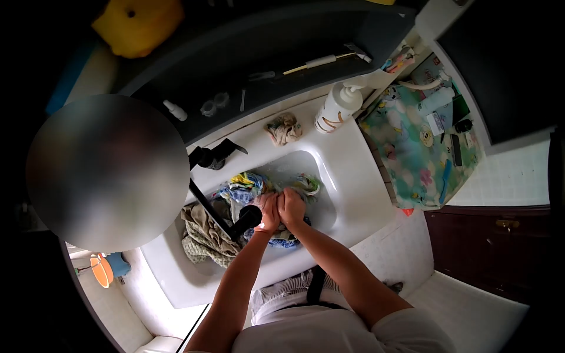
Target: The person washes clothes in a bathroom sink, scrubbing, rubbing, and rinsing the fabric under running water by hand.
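My left hand (pixel 269 210) and my right hand (pixel 291 207) are side by side over the sink basin (pixel 326 176), fingers curled closed on wet multicoloured cloth. One part of this blue, yellow and white patterned cloth (pixel 244 187) bunches to the left of my hands, and another end (pixel 307 185) shows at their right in the water. A grey-brown textured garment (pixel 207 234) lies crumpled in the left of the basin. More blue cloth sits under my wrists. A black faucet (pixel 241 222) reaches over the basin beside my left hand and hides part of the cloth.
A white pump bottle (pixel 339 107) and a crumpled beige rag (pixel 284 129) stand on the sink's back rim. Above runs a dark shelf (pixel 212 88) with small items. To the right, a flowered mat (pixel 406 147) carries tubes and a comb. An orange basin (pixel 102 270) is at lower left.
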### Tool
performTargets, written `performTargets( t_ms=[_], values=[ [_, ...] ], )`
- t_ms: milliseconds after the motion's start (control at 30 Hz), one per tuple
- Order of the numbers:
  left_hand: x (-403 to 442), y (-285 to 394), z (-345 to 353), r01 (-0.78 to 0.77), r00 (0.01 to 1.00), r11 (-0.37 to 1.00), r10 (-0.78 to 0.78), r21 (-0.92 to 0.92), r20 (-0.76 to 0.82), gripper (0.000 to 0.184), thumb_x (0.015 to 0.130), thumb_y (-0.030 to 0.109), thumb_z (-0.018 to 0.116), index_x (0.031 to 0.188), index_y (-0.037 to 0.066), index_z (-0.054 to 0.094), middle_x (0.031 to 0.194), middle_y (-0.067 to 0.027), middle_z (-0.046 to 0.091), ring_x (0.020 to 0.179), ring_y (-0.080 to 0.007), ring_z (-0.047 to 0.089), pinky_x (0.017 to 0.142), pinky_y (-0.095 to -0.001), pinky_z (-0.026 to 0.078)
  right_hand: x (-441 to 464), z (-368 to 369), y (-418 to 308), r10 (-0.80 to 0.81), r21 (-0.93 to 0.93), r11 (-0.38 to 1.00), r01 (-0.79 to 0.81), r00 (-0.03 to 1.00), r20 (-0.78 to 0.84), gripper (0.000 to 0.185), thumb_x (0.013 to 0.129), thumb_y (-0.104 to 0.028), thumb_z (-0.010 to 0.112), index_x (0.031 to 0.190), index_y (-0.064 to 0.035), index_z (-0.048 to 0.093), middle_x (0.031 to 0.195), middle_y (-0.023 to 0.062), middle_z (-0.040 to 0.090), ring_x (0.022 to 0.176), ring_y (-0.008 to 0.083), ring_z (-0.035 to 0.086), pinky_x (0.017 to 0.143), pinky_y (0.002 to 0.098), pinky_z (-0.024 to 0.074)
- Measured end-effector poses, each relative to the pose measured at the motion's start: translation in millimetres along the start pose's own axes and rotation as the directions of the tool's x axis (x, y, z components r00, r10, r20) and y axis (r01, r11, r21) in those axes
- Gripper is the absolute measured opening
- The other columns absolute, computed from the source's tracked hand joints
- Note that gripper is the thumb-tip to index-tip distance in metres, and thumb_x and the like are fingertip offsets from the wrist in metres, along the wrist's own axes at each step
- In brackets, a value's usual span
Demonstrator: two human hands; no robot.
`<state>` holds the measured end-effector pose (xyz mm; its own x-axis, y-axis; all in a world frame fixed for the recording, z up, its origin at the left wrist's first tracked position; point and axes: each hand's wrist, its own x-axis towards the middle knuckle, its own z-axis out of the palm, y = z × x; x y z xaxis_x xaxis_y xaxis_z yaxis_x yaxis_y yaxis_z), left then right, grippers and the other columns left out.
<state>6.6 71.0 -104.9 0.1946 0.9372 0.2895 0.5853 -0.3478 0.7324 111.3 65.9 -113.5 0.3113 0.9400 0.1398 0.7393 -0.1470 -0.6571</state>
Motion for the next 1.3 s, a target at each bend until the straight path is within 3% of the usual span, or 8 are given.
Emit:
performTargets(
  t_ms=[333,533,633,733,800,867,1100,1300],
  values=[
    [21.6,1.2,7.5,0.015,0.999,0.893,-0.037,0.451,0.040,0.010,0.081,0.020,0.056,0.087,0.015,0.062,0.086,-0.0053,0.058,0.086,-0.0287,0.053,0.074,-0.0476,0.033,15.2,31.0,27.5,0.180,-0.183,0.973,-0.141,0.960,0.215,0.029,0.091,-0.037,0.048,0.107,-0.0127,0.052,0.081,0.0177,0.067,0.075,0.0399,0.065,0.064,0.0531,0.0505],
    [25.3,1.2,4.2,-0.019,0.999,0.919,0.007,0.394,0.032,0.007,0.080,0.020,0.057,0.084,0.015,0.061,0.086,-0.0055,0.057,0.084,-0.0294,0.051,0.073,-0.0462,0.032,26.2,15.4,16.2,0.264,-0.150,0.962,-0.229,0.921,0.287,0.021,0.089,-0.030,0.053,0.093,-0.0092,0.053,0.078,0.0185,0.064,0.073,0.0409,0.062,0.065,0.0536,0.0472],
    [22.3,6.7,-5.4,-0.046,0.999,0.942,0.045,0.333,0.009,0.010,0.085,0.021,0.058,0.080,0.013,0.061,0.079,-0.0053,0.056,0.079,-0.0287,0.054,0.070,-0.0442,0.036,29.4,-21.8,12.3,0.029,0.021,0.999,-0.036,0.967,0.251,0.020,0.086,-0.027,0.060,0.091,-0.0084,0.053,0.082,0.0166,0.060,0.077,0.0389,0.059,0.069,0.0503,0.0459],
    [9.9,17.1,-19.3,-0.077,0.990,0.980,0.097,0.184,-0.105,0.012,0.088,0.017,0.062,0.081,0.008,0.064,0.076,-0.0107,0.059,0.074,-0.0322,0.056,0.066,-0.0448,0.040,42.2,-64.6,1.2,-0.342,-0.212,0.914,0.345,0.938,0.049,0.023,0.082,-0.025,0.066,0.089,-0.0067,0.052,0.086,0.0150,0.055,0.082,0.0370,0.054,0.074,0.0462,0.0443],
    [-21.4,18.9,-13.0,0.010,0.960,0.990,0.031,0.144,-0.280,0.012,0.089,0.015,0.061,0.085,0.005,0.066,0.079,-0.0137,0.062,0.076,-0.0344,0.058,0.067,-0.0472,0.041,48.9,-76.8,3.6,-0.234,-0.315,0.919,0.238,0.971,0.051,0.046,0.077,-0.039,0.074,0.098,-0.0044,0.051,0.094,0.0146,0.056,0.086,0.0357,0.055,0.077,0.0451,0.0453],
    [-25.0,55.9,-53.5,0.094,0.993,0.989,-0.086,0.116,-0.077,0.016,0.091,0.014,0.059,0.091,0.001,0.067,0.083,-0.0148,0.063,0.081,-0.0369,0.059,0.069,-0.0471,0.043,48.9,-68.4,15.3,0.039,-0.379,0.925,0.043,0.978,0.206,0.065,0.072,-0.049,0.077,0.109,-0.0034,0.050,0.107,0.0171,0.059,0.099,0.0355,0.058,0.081,0.0453,0.0474],
    [-82.9,69.2,-88.3,0.151,0.988,0.985,-0.151,-0.087,0.011,0.027,0.089,0.008,0.058,0.114,0.002,0.066,0.116,-0.0152,0.065,0.121,-0.0362,0.052,0.092,-0.0422,0.046,36.8,-37.9,22.4,0.413,-0.255,0.909,-0.330,0.799,0.437,0.042,0.074,-0.025,0.063,0.112,-0.0086,0.062,0.109,0.0148,0.067,0.101,0.0360,0.064,0.083,0.0459,0.0519],
    [-117.1,64.3,-107.0,0.241,0.970,0.963,-0.242,-0.123,0.001,0.030,0.083,0.007,0.060,0.112,0.003,0.068,0.120,-0.0164,0.064,0.119,-0.0326,0.057,0.099,-0.0403,0.045,-12.6,-77.3,-64.7,-0.006,-0.209,0.973,0.099,0.913,0.407,0.021,0.072,-0.014,0.061,0.092,-0.0084,0.061,0.086,0.0160,0.068,0.085,0.0374,0.066,0.072,0.0480,0.0520]
  ],
)
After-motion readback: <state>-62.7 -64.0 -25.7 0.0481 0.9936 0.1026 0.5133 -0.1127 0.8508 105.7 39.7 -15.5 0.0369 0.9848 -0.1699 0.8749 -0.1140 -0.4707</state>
